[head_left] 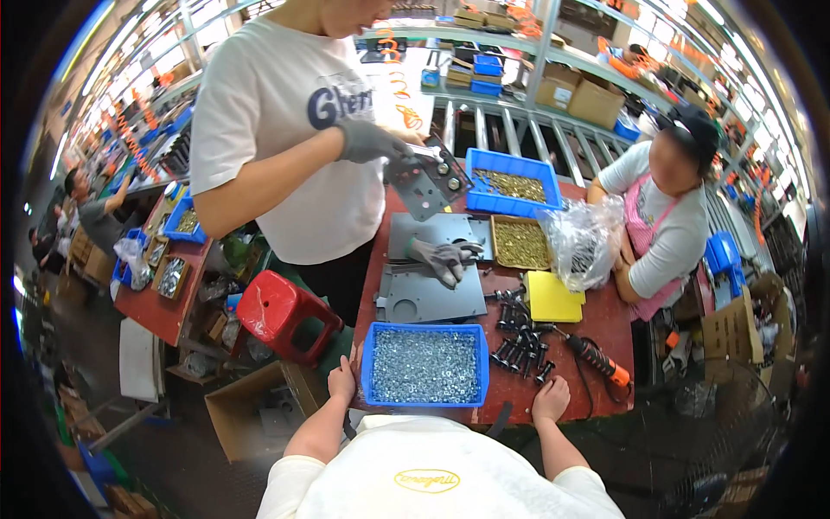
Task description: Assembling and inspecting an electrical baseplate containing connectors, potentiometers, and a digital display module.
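Note:
My left hand (342,379) rests at the table's near edge, fingers a little apart and holding nothing, beside a blue bin (367,381) full of small silver nuts. On the other side of that bin, my right hand (552,400) lies at the table edge, fingers loosely extended with nothing in them. Closest to it are a pile of black bolts (519,346) and an orange-and-black power screwdriver (605,362) with a cord. Past the bin lie grey metal plates (432,294) with a pair of grey gloves (445,259) on top.
Across the table, a standing co-worker's gloved hand (367,141) holds a dark perforated plate (424,186). At right another person leans by a clear plastic bag (584,246). Yellow sheets (555,297), a brass-coloured parts tray (521,243), a blue bin (510,208) and a red stool (281,307) stand around.

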`<state>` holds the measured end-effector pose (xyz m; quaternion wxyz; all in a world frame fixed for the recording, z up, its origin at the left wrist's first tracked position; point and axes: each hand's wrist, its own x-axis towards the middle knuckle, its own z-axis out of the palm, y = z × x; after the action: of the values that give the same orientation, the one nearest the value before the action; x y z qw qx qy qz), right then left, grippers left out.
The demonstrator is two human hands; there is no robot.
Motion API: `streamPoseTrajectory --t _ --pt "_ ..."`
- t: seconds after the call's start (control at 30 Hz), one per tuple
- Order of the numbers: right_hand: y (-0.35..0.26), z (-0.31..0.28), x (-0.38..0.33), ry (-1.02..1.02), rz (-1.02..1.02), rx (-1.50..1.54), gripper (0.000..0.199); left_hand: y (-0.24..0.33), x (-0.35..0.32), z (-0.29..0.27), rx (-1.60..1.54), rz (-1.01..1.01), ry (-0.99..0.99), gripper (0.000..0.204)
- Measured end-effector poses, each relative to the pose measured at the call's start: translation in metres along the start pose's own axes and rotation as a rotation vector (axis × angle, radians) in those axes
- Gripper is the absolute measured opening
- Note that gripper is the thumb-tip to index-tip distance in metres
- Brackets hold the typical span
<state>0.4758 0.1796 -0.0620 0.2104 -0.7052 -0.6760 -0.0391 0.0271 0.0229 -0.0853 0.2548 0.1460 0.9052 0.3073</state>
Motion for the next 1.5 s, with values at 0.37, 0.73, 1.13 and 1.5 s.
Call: streamPoseTrajectory --t 0.37,0.73,1.13,1.5 --pt "0.002 -0.009 -0.001 0.031 0.044 -0.04 0.013 -0.002 0.011 0.012 0.025 0.024 -0.021 0.067" --pt "-0.048 -0.045 0.023 -0.096 0.119 0.238 0.02 -0.018 0.006 -0.006 0.302 0.057 -0.064 0.053" --pt "-0.02 -0.026 0.001 0.072 -0.156 0.052 0.021 0.027 -0.032 -0.027 -0.014 -0.13 -0.07 0.066" --pt "-0.007 -0.003 0.003 0.013 -0.039 0.009 0.016 0.007 -0.003 -0.007 0.094 -0.03 -0.011 0.064"
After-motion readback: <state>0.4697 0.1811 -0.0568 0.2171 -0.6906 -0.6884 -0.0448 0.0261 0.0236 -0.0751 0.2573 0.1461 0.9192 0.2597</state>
